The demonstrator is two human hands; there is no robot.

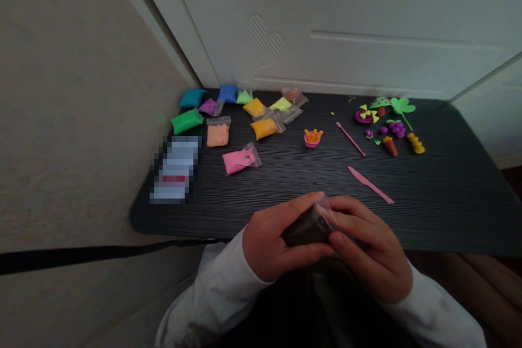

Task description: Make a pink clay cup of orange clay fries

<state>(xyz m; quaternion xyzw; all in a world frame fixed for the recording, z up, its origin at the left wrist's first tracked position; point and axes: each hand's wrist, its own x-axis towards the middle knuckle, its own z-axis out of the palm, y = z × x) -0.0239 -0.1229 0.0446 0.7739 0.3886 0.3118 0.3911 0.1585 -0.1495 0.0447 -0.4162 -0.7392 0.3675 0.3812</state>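
Observation:
Between my two hands, near the front edge of the dark table (285,206), is a small clear bag of dark brown or black clay (302,230). My left hand (271,239) wraps round its filled end. With thumb and fingers, my right hand (373,250) grips the clear plastic end of the same bag. A pink plastic clay knife (370,185) lies beyond my right hand. Farther back are a thin pink modelling tool (350,138) and a small pink cup of orange clay fries (312,138).
Bags of coloured clay lie at the left, among them pink (238,161), peach (217,134), green (186,120) and orange (264,128). A blurred-out phone-like panel (175,169) is at the left edge. Finished clay pieces, including purple grapes (396,129), sit back right. A white panel (346,60) stands behind.

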